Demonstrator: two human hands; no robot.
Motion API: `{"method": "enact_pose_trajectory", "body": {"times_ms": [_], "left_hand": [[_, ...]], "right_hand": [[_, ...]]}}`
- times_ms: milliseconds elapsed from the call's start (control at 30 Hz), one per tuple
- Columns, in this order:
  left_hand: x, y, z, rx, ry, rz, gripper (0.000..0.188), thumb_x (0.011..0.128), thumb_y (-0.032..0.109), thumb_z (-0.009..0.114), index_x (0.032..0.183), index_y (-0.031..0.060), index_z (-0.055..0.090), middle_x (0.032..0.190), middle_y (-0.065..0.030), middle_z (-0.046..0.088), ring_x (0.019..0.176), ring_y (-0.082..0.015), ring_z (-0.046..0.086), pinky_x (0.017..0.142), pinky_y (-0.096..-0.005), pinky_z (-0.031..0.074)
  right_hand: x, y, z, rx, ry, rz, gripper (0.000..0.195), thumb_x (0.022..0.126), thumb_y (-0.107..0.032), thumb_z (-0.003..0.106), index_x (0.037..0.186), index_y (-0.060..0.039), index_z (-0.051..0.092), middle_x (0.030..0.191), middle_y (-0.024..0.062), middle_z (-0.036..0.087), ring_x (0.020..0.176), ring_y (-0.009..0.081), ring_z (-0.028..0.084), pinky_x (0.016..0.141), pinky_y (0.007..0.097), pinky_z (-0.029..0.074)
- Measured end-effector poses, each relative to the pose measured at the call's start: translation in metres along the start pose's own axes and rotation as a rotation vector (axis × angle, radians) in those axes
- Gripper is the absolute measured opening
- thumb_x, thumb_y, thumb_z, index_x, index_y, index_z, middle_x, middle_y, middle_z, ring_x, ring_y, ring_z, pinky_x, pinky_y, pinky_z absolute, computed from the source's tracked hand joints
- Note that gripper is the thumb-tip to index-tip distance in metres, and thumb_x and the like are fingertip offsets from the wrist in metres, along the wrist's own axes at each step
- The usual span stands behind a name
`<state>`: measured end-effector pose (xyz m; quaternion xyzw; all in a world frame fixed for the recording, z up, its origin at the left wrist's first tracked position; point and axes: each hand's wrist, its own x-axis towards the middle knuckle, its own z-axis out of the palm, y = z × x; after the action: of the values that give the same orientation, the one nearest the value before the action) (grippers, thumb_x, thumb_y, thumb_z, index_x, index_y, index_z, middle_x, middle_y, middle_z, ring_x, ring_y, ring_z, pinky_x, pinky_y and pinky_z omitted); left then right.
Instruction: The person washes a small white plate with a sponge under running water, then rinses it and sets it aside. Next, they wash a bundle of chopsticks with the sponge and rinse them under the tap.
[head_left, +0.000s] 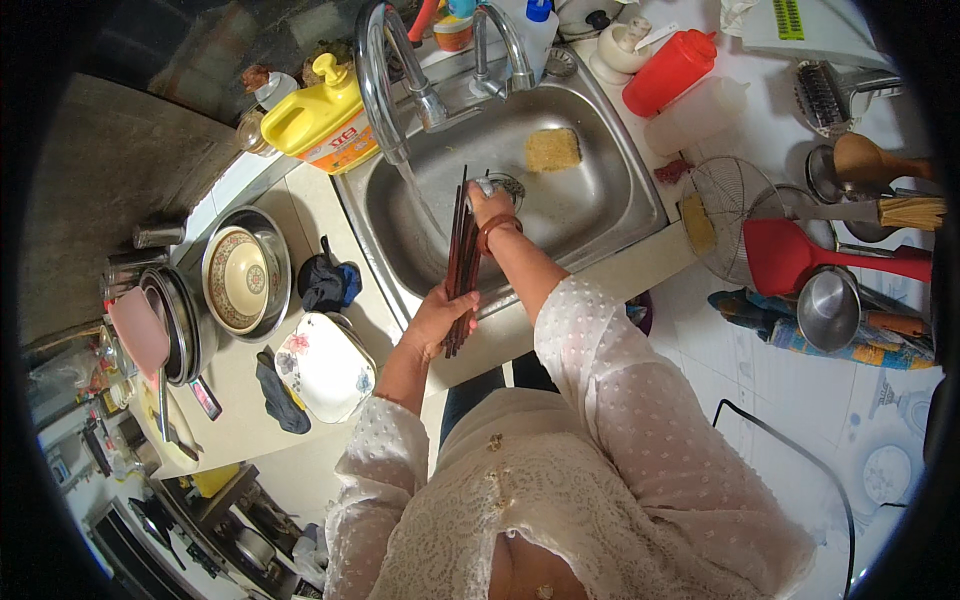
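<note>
A bundle of dark chopsticks slants over the front edge of the steel sink. My left hand is closed around the near end of the bundle. At its far end, above the basin, my right hand presses a whitish wad, perhaps a scrubber, against the sticks; the fingers partly hide it. Water runs from the chrome faucet beside the bundle. A tan sponge lies in the basin, behind and right of my right hand. The drain strainer shows partly behind that hand.
Left of the sink are a yellow pump bottle, a patterned bowl in a metal basin, dark cloths and square floral plates. Rightward are a red squeeze bottle, a wire skimmer and a red spatula.
</note>
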<state>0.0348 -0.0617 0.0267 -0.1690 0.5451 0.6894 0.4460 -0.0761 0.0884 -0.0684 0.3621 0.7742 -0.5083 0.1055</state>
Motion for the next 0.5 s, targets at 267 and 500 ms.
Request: {"method": "enact_pose_trajectory", "body": {"times_ms": [267, 500], "left_hand": [[-0.019, 0.005, -0.014, -0.056, -0.038, -0.063, 0.026, 0.088, 0.022, 0.062, 0.105, 0.0059, 0.052, 0.075, -0.0018, 0.058, 0.052, -0.0091, 0.052, 0.045, -0.0217, 0.046], [-0.003, 0.005, -0.012, -0.205, -0.073, -0.06, 0.034, 0.09, 0.028, 0.057, 0.116, 0.0067, 0.049, 0.09, -0.0057, 0.064, 0.054, -0.009, 0.052, 0.046, -0.0201, 0.047]], "right_hand": [[0.042, -0.014, -0.028, 0.82, -0.112, 0.329, 0.024, 0.093, -0.025, 0.052, 0.091, -0.0016, 0.047, 0.063, 0.0078, 0.055, 0.047, 0.019, 0.056, 0.04, 0.0341, 0.046], [0.04, 0.001, -0.028, 0.754, -0.12, -0.195, 0.018, 0.086, -0.016, 0.06, 0.096, -0.002, 0.054, 0.077, 0.0105, 0.062, 0.063, 0.0208, 0.063, 0.058, 0.0323, 0.05]]}}
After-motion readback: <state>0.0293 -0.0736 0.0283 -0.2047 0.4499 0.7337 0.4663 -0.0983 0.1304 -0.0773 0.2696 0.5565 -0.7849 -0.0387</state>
